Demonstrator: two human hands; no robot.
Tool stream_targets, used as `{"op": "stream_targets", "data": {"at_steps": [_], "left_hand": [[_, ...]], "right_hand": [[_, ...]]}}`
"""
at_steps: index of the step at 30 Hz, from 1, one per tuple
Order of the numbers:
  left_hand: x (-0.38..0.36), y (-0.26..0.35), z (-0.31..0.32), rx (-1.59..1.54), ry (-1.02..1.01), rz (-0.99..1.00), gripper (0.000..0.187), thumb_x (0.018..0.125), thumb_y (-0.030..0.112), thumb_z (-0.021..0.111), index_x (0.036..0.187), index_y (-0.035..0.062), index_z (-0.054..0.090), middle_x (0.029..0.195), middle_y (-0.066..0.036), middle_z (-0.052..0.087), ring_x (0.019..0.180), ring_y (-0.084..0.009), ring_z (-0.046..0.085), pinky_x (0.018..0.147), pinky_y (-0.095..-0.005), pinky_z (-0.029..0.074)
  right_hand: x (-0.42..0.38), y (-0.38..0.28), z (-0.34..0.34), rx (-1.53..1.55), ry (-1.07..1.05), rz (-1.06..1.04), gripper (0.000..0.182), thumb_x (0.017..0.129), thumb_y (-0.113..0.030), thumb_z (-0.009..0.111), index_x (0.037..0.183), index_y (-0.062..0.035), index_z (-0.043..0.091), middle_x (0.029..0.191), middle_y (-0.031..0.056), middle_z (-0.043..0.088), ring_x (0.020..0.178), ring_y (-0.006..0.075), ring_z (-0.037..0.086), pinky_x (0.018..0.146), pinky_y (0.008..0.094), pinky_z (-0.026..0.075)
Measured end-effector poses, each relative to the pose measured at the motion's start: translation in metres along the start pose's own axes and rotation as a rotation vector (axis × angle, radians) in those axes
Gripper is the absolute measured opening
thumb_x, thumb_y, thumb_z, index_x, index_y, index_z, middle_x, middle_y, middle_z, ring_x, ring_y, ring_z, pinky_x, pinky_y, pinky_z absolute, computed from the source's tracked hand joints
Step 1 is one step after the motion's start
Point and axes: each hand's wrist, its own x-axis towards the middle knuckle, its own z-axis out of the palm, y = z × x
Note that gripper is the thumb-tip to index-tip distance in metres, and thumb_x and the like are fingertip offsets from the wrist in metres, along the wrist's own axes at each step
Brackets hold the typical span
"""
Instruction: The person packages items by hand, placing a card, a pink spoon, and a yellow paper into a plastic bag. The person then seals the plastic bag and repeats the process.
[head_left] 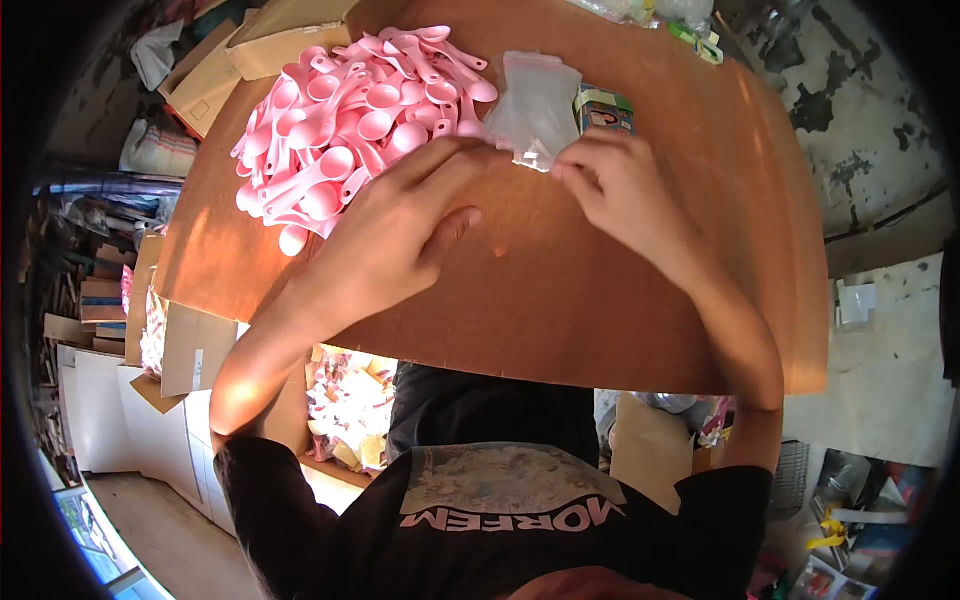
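Note:
A stack of clear plastic bags [535,100] lies toward the back of the brown table, with a bright glint along its near edge. My left hand [400,205] reaches over the table from the left, fingers stretched forward to that edge and thumb held apart. At the near right corner of the bags, my right hand [615,180] is closed in a pinch, its fingertips at the plastic. Beside my left hand spreads a big heap of pink plastic spoons [375,125]. A small green printed box [605,105] stands just behind my right hand.
The wooden table [560,300] has a curved edge close to my body. Cardboard boxes [285,40] stand at the back left. Below the table is a box of pinkish pieces [350,400]. More plastic packaging [690,25] lies at the far edge.

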Motion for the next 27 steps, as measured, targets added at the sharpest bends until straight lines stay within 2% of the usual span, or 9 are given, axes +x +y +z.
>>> {"op": "stream_targets", "data": {"at_steps": [2,7,10,11,12,15,17,19,27], "left_hand": [[0.011,-0.009,0.012,0.313,0.079,0.215,0.039,0.076,0.005,0.07,0.113,0.0059,0.058,0.11,-0.013,0.061,0.111,-0.03,0.055,0.098,-0.0396,0.041],[0.011,-0.011,0.018,0.186,-0.114,0.332,0.026,0.073,0.005,0.074,0.096,0.0058,0.064,0.098,-0.008,0.065,0.106,-0.0261,0.058,0.095,-0.0372,0.044],[0.001,-0.006,0.024,-0.048,-0.032,0.201,0.011,0.078,0.009,0.072,0.086,0.0029,0.067,0.075,-0.005,0.065,0.064,-0.0188,0.06,0.056,-0.0338,0.047],[-0.003,-0.003,0.025,-0.046,-0.032,0.204,0.011,0.078,0.009,0.072,0.086,0.0029,0.067,0.075,-0.005,0.065,0.064,-0.0188,0.06,0.056,-0.0338,0.047],[-0.009,0.0,0.024,-0.115,-0.007,0.05,0.011,0.079,0.007,0.071,0.087,0.001,0.067,0.077,-0.006,0.067,0.062,-0.0149,0.061,0.055,-0.0305,0.048],[-0.018,-0.005,0.027,-0.359,0.086,-0.084,0.018,0.082,0.001,0.069,0.098,-0.0043,0.064,0.083,-0.007,0.069,0.067,-0.0076,0.064,0.056,-0.0219,0.052],[-0.02,-0.004,0.025,-0.578,0.177,-0.397,0.031,0.082,-0.001,0.068,0.111,-0.0042,0.059,0.084,-0.008,0.068,0.076,-0.0105,0.066,0.064,-0.0221,0.055],[-0.018,-0.007,0.023,-0.612,0.19,-0.348,0.043,0.081,-0.002,0.069,0.121,-0.0042,0.052,0.085,-0.01,0.068,0.078,-0.0113,0.066,0.065,-0.0222,0.056],[-0.017,-0.02,0.013,-0.769,0.175,-0.381,0.042,0.081,0.0,0.07,0.119,-0.0048,0.054,0.092,-0.01,0.069,0.083,-0.0108,0.066,0.071,-0.0204,0.053]], "right_hand": [[-0.014,-0.023,-0.005,0.081,-0.069,-0.04,0.009,0.079,-0.009,0.066,0.077,-0.0008,0.066,0.073,0.0135,0.06,0.065,0.031,0.06,0.059,0.0385,0.048],[-0.034,-0.056,-0.021,0.313,-0.093,-0.063,0.01,0.082,-0.012,0.068,0.081,-0.0018,0.067,0.075,0.0089,0.062,0.057,0.0219,0.057,0.053,0.0333,0.046],[-0.029,-0.041,-0.033,0.288,-0.125,-0.004,0.014,0.083,-0.016,0.068,0.083,-0.0022,0.068,0.071,0.0077,0.062,0.052,0.0166,0.053,0.05,0.0301,0.043],[-0.023,-0.031,-0.036,0.223,-0.093,0.014,0.015,0.083,-0.017,0.068,0.083,-0.0021,0.068,0.07,0.0076,0.062,0.051,0.016,0.053,0.049,0.0293,0.042],[-0.016,-0.017,-0.037,0.182,-0.087,0.133,0.018,0.082,-0.021,0.066,0.078,-0.0033,0.067,0.071,0.0114,0.064,0.061,0.0269,0.062,0.056,0.0352,0.048],[-0.006,0.062,-0.02,0.03,0.034,0.095,0.017,0.081,-0.019,0.067,0.088,-0.0037,0.069,0.082,0.0118,0.066,0.072,0.0282,0.064,0.067,0.0394,0.051],[-0.006,0.095,-0.012,-0.192,-0.026,0.076,0.021,0.079,-0.018,0.068,0.096,-0.0052,0.068,0.092,0.0096,0.066,0.084,0.0275,0.063,0.076,0.0402,0.05],[-0.003,0.096,-0.012,-0.147,-0.079,0.074,0.03,0.077,-0.018,0.07,0.105,-0.0079,0.066,0.097,0.007,0.065,0.091,0.0266,0.062,0.08,0.0399,0.049],[-0.001,0.098,-0.018,0.033,-0.103,0.177,0.015,0.076,-0.011,0.07,0.089,-0.0027,0.07,0.09,0.0112,0.067,0.079,0.0292,0.064,0.07,0.0359,0.049]]}}
